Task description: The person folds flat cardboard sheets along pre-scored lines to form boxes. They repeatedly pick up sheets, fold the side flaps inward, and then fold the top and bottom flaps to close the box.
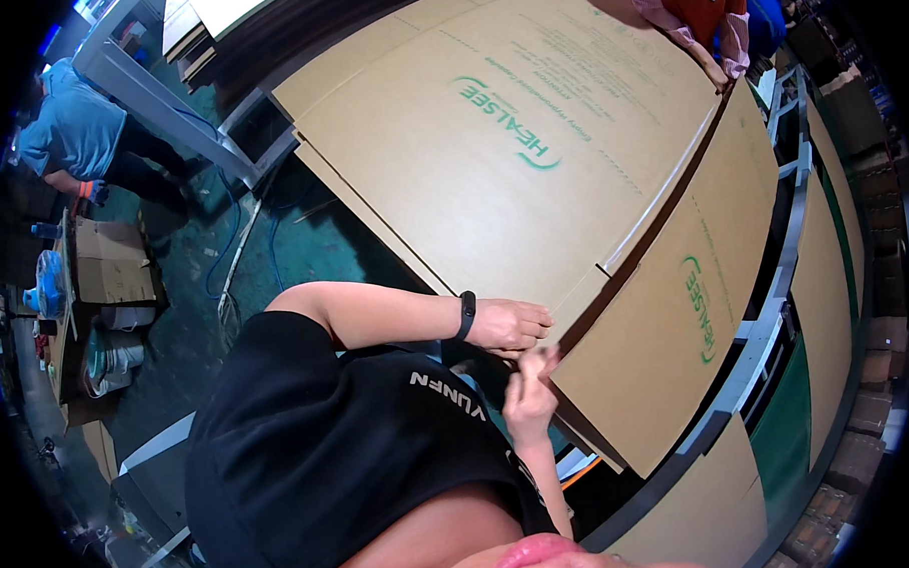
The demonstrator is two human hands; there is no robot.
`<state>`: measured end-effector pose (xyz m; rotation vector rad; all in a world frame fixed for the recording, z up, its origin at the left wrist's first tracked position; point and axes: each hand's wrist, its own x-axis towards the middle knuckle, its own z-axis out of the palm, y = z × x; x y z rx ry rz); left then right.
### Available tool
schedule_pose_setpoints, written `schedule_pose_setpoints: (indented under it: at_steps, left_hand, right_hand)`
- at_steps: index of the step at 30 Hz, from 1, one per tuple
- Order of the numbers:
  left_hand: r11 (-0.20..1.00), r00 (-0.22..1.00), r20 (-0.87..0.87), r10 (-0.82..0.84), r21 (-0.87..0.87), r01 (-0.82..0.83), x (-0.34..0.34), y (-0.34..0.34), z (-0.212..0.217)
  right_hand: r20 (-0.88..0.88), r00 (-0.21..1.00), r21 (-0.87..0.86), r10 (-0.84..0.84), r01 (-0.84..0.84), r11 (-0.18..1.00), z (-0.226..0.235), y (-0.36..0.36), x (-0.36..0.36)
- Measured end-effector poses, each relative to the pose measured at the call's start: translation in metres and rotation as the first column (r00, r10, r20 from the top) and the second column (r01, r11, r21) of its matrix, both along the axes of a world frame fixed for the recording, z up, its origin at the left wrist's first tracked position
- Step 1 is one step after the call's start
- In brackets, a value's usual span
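From where I stand, the broad printed cardboard panel (391, 186) stretches away from the person in black, its near corner under the left hand (509, 324). That hand (a black wristband (467, 315) sits at its wrist) lays its fingers close together over the corner; whether they pinch it, I cannot tell. The right hand (531, 396) is raised just below, fingers curled near the edge but too blurred to show a pinch. A narrower cardboard panel (676, 316) lies alongside, across a dark gap. At the far end, a co-worker's pink sleeve (734, 44) reaches toward the broad panel's edge.
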<state>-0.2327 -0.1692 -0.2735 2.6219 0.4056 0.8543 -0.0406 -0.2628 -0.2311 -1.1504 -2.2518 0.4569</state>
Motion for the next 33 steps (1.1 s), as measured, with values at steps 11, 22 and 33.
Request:
schedule_pose_setpoints:
  at_steps: [11,22,33]
  left_hand:
    - [0.982,0.988,-0.004,-0.154,-0.109,0.152,0.002,0.011,0.002]
    - [0.988,0.968,0.198,-0.152,0.019,0.151,0.037,0.015,-0.027]
    - [0.999,0.988,0.153,-0.001,-0.048,0.008,0.030,-0.017,-0.030]
  right_hand:
    - [0.328,0.684,0.118,-0.652,0.655,0.747,-0.033,0.055,0.013]
    - [0.550,0.478,0.362,-0.685,0.603,0.711,-0.037,0.051,0.017]
    - [0.310,0.684,-0.003,-0.660,0.695,0.719,-0.058,0.059,0.037]
